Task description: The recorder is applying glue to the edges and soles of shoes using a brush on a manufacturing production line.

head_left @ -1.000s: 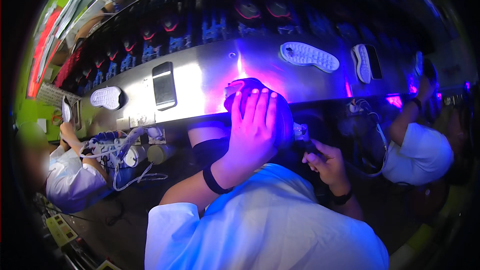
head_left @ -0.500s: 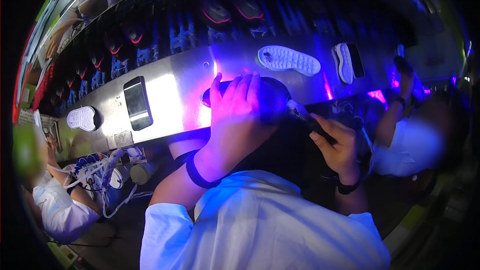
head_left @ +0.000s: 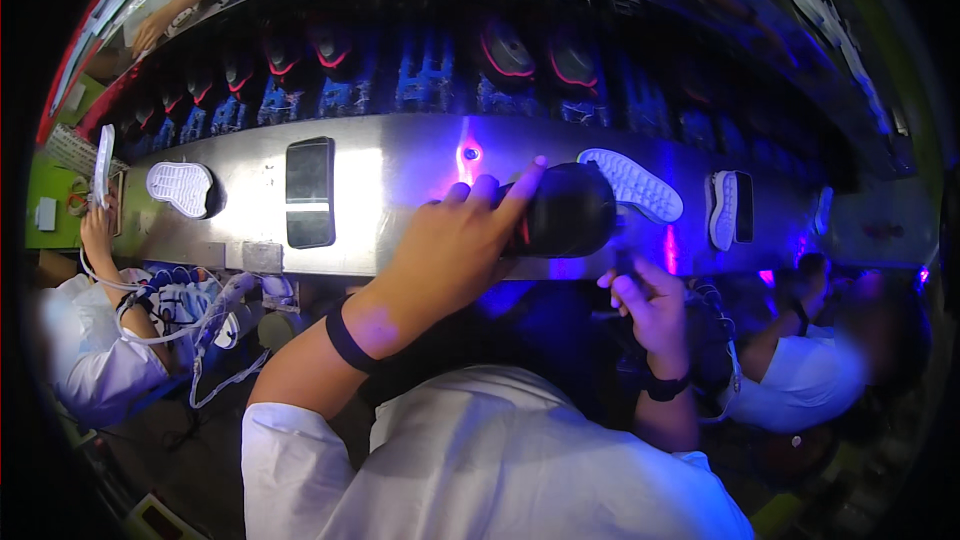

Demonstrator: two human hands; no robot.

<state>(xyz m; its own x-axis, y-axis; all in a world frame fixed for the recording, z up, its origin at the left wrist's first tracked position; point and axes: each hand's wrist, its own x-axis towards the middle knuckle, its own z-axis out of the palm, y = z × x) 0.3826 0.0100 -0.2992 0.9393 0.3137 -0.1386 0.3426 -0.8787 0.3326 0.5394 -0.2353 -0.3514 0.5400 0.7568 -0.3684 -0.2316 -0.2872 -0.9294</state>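
Over the shiny grey metal bench [head_left: 400, 162], the left hand [head_left: 450, 245], forearm [head_left: 305, 372] slanting rightward, grips a rounded black shoe [head_left: 572, 210], index finger [head_left: 523, 190] stretched apart; the right hand [head_left: 652, 314] curls its fingers below, hold unclear.

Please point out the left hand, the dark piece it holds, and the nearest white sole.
Left hand [head_left: 452, 248]: head view, back of hand.
Dark piece [head_left: 571, 210]: head view, exposed middle.
White sole [head_left: 641, 188]: head view, textured middle.

A loose white shirt [head_left: 500, 450] with short sleeves [head_left: 290, 460] is worn, its creased fabric tinted blue along the right side. Beyond the shirt's sleeves, each wrist is circled by a dark band [head_left: 348, 338], the left one slim.
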